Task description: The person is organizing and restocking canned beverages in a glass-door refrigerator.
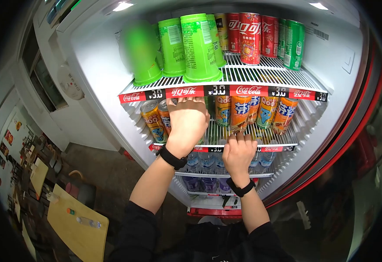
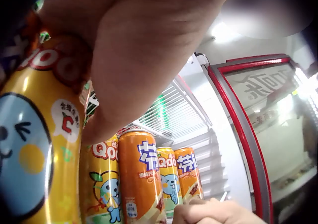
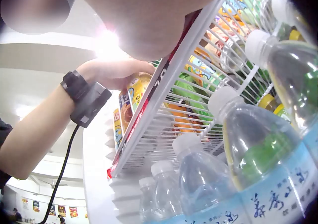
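Note:
My left hand reaches into the second shelf of a drinks fridge, its fingertips hidden under the upper price strip. In the left wrist view it grips the top of a yellow Qoo can, thumb along the can's side. Orange soda cans and more Qoo cans stand beside that one. My right hand holds the front edge of the same shelf, fingers bent over the rail. Close below it in the right wrist view are clear water bottles with white caps.
Upturned green tubs and red cola cans stand on the top shelf, with green cans at its right. Purple-labelled bottles occupy a lower shelf. The red-edged fridge door stands at the right; a yellow table is behind left.

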`<state>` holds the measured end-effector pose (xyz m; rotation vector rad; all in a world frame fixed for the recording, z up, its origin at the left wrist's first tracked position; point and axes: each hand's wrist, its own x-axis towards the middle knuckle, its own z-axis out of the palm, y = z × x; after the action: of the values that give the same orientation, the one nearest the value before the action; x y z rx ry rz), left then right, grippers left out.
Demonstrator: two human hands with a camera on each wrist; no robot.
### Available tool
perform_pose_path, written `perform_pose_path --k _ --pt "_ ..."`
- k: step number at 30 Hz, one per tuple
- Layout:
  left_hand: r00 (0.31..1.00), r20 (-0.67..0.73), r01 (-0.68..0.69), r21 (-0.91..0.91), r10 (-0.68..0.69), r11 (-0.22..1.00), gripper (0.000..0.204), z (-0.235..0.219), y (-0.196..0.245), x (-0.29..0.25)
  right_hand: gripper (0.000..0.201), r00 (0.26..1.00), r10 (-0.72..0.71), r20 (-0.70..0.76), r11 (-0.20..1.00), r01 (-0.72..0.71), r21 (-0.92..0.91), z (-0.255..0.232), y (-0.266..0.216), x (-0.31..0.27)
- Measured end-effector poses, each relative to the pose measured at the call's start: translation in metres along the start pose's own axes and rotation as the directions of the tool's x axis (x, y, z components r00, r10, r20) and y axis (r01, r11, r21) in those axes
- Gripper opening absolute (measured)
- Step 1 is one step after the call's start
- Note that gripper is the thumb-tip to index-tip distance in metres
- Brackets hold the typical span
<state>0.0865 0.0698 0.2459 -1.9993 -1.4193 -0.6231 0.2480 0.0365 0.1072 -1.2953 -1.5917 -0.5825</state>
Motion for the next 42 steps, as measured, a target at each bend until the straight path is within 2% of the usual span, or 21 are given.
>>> perform_pose_path --k 1,4,7,8,10,11,14,15,18,19,21,23,26,27,30,31,34,35,38,41,42 --pt "1.0 0.021 0.017 -0.021 -0.016 1.0 0.032 0.0 0.0 0.001 0.019 1.0 0.001 0.001 1.0 -0.001 0.003 0.0 0.0 0.0" --pt "0.996 -0.087 -0.013 -0.037 0.01 0.999 0.032 0.0 -0.005 0.001 0.019 1.0 0.005 0.002 1.0 -0.005 0.004 0.0 0.0 0.0" --pt "0.999 0.011 0.038 -0.151 -0.037 0.988 0.039 -0.007 -0.018 0.01 0.019 1.0 0.014 0.006 1.0 -0.014 0.005 0.001 0.0 0.0" --pt "0.998 -0.052 0.015 -0.247 -0.029 0.969 0.045 -0.01 -0.023 0.012 0.019 1.0 0.019 0.008 1.0 -0.019 0.006 0.001 0.0 0.0" --pt "0.983 0.175 0.084 -0.198 -0.05 0.976 0.048 -0.026 -0.032 0.018 0.019 1.0 0.018 -0.002 1.0 -0.018 0.005 0.003 0.001 -0.001" --pt "0.999 0.046 0.033 -0.333 -0.019 0.942 0.051 -0.02 -0.039 0.016 0.019 1.0 0.018 -0.006 1.0 -0.017 0.003 0.004 0.001 -0.001" --pt "0.969 0.247 0.121 -0.412 -0.017 0.903 0.051 -0.044 -0.045 0.018 0.021 1.0 0.016 0.002 1.0 -0.016 0.0 0.004 0.002 -0.001" --pt "0.962 0.271 0.102 -0.419 0.017 0.902 0.055 -0.041 -0.052 0.018 0.021 1.0 0.018 -0.002 1.0 -0.018 0.004 0.005 0.002 -0.001" --pt "0.827 0.562 0.237 -0.29 -0.036 0.927 0.058 -0.039 -0.068 0.027 0.022 1.0 0.017 -0.008 1.0 -0.017 0.014 0.004 0.001 -0.001" --pt "0.929 0.352 0.081 -0.495 0.114 0.865 0.06 -0.041 -0.072 0.024 0.022 1.0 0.018 -0.008 1.0 -0.017 0.016 0.003 0.0 0.0" --pt "0.878 0.473 0.192 -0.497 0.079 0.846 0.06 -0.039 -0.08 0.025 0.022 1.0 0.017 -0.009 1.0 -0.016 0.017 0.003 -0.001 0.0" --pt "0.8 0.6 0.301 -0.413 0.009 0.86 0.059 -0.042 -0.082 0.026 0.022 1.0 0.015 -0.009 1.0 -0.015 0.012 0.004 0.0 -0.001" --pt "0.769 0.629 0.314 -0.219 -0.112 0.924 0.056 -0.01 -0.093 0.02 0.022 1.0 -0.002 -0.027 1.0 0.003 0.007 0.006 0.002 -0.001" --pt "0.715 0.686 0.344 -0.179 -0.134 0.922 0.054 -0.042 -0.076 0.027 0.022 1.0 0.001 -0.017 1.0 -0.001 0.0 0.006 0.002 -0.002" --pt "0.796 0.596 0.298 -0.234 -0.105 0.925 0.057 -0.012 -0.091 0.022 0.021 1.0 0.002 0.006 1.0 -0.002 -0.015 0.006 0.002 -0.002" --pt "0.807 0.589 0.202 -0.195 -0.05 0.96 0.059 -0.011 -0.093 0.021 0.021 1.0 0.002 0.009 1.0 -0.002 -0.016 0.006 0.002 -0.002" --pt "0.795 0.596 0.307 -0.236 -0.112 0.922 0.059 -0.036 -0.08 0.024 0.019 1.0 0.006 0.012 1.0 -0.006 -0.019 0.007 0.002 -0.002" --pt "0.749 0.651 0.352 -0.236 -0.122 0.906 0.068 -0.029 -0.083 0.026 0.018 1.0 0.01 0.012 1.0 -0.01 -0.018 0.008 0.001 -0.002" --pt "0.8 0.587 0.34 -0.281 -0.12 0.897 0.069 -0.031 -0.081 0.022 0.017 1.0 0.0 0.0 1.0 0.0 -0.03 0.009 0.002 -0.003" --pt "0.816 0.569 0.31 -0.283 -0.102 0.908 0.072 -0.015 -0.088 0.022 0.015 1.0 0.005 0.012 1.0 -0.005 -0.024 0.008 0.003 -0.004" --pt "0.802 0.588 0.32 -0.268 -0.109 0.909 0.072 -0.016 -0.087 0.023 0.015 1.0 0.005 0.011 1.0 -0.005 -0.022 0.009 0.003 -0.004"
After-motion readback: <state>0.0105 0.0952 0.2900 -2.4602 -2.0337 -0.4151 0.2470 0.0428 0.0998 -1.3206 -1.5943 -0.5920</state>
